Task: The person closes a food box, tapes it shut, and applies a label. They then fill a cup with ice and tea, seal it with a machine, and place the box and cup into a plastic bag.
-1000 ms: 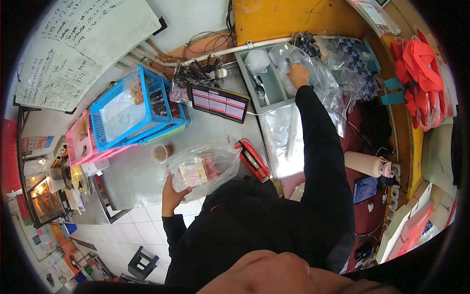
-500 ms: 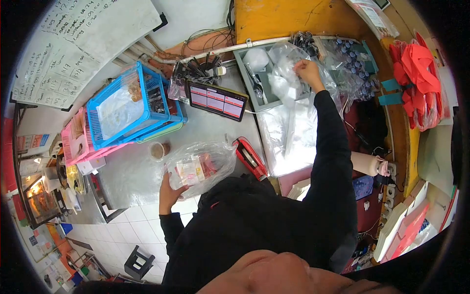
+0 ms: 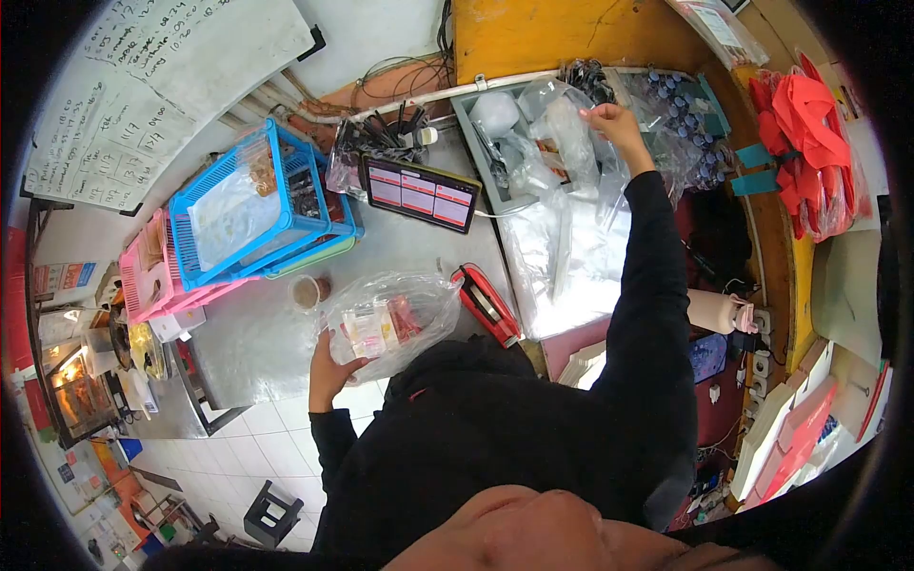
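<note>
My right hand (image 3: 617, 128) is over the grey divided bin (image 3: 519, 203) at the back. Its fingers pinch the edge of a clear plastic bag (image 3: 576, 143), which hangs down over the bin's contents. Low on the metal counter lies a filled clear plastic bag (image 3: 433, 303), with white and red printed packets (image 3: 373, 328) inside. My left hand (image 3: 333, 371) grips this bag at its left end, thumb in front and fingers at the side. Just beyond it stands a small lidded cup (image 3: 307, 293) with brown contents. A red stapler-like tool (image 3: 487, 306) lies right of the filled bag.
A tablet (image 3: 421, 193) with a red and white screen stands behind the counter (image 3: 248, 352). Stacked blue baskets (image 3: 181, 243) and a pink basket (image 3: 143, 285) are at left. Flat clear plastic sheets (image 3: 543, 285) lie before the bin. A pink bottle (image 3: 716, 310) and red bags (image 3: 809, 133) are at right.
My right hand has shifted slightly right and up, drawing the clear bag along with it and uncovering more of the bin. My left hand and the filled bag have hardly moved.
</note>
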A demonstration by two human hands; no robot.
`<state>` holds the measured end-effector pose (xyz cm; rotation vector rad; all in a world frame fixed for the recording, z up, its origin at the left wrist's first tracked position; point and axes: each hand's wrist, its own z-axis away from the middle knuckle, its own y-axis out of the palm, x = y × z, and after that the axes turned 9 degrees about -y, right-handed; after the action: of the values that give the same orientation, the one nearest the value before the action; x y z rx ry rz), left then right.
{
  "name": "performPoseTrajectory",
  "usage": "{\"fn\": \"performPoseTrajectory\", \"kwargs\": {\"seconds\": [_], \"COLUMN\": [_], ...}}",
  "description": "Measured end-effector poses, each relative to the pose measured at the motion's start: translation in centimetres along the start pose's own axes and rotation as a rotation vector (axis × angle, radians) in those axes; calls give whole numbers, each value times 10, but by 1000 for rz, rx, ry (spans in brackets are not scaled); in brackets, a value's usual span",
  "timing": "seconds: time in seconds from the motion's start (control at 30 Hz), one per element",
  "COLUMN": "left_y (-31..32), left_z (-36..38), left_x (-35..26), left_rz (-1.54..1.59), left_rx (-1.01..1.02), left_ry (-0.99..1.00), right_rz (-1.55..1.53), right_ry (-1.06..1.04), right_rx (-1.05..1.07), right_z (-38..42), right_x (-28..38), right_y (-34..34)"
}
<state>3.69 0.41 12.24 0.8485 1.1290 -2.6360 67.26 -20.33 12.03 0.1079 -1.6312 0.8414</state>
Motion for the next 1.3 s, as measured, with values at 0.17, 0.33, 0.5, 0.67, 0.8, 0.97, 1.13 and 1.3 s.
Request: {"fn": "performPoseTrajectory", "kwargs": {"seconds": [0.17,0.33,0.5,0.67,0.8,0.97,1.13,1.3], "left_y": [5,-6,2,15,20,-2,-13,-13], "left_z": [-7,11,3,-6,-5,23,48,52], "left_x": [17,-27,-9,-8,-8,-30,-23,-29], "left_rz": [-48,94,-133,-47,7,147,428,666], "left_rx": [-43,31,-42,-15,-74,-23,-76,-47], "left_ry": [80,-64,218,171,189,111,187,157], "right_rz": [-287,-383,-458,-1134,-1857,338,171,-80], "right_ry": [-75,-291,-62,29,165,-944,-1038,-874], "right_rx": [-202,-752,-1029,-528,519,1282,931,982], "right_z": [-2,-44,-40,3,123,278,301,250], "right_x": [8,-26,-9,88,154,127,131,193], "right_y": [0,-25,-66,-40,133,336,345,278]}}
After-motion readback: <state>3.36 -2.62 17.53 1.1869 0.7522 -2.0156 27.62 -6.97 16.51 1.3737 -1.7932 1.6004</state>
